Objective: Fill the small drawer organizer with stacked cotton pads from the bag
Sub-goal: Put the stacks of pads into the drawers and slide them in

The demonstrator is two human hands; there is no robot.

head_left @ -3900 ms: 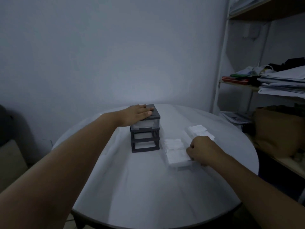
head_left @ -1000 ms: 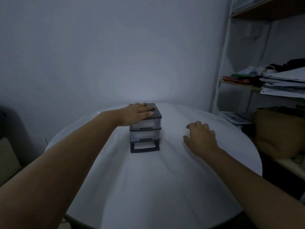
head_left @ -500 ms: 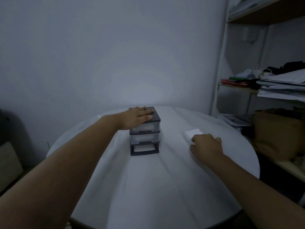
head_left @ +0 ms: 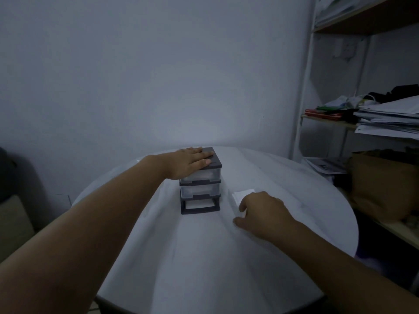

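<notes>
A small dark-grey drawer organizer (head_left: 200, 189) stands at the middle of the round white table (head_left: 204, 264). Its two upper clear drawers are pushed in, and the bottom slot stands open and shows no drawer. My left hand (head_left: 190, 160) lies flat on the organizer's top, fingers straight. Just right of the organizer, my right hand (head_left: 265, 211) covers and grips a white tray of stacked cotton pads (head_left: 243, 193). Only the tray's far corner shows past my fingers. No bag is in view.
A shelf unit (head_left: 303, 114) stands at the right with stacked papers (head_left: 390, 118) and a brown cardboard box (head_left: 383, 180) close to the table's edge. The wall rises right behind the table. A dark seat (head_left: 13, 214) is at the left.
The second drawer has gone into the organizer and the loose stacks beside it are gone. My right hand took the white tray at the right and slid it left toward the organizer.
</notes>
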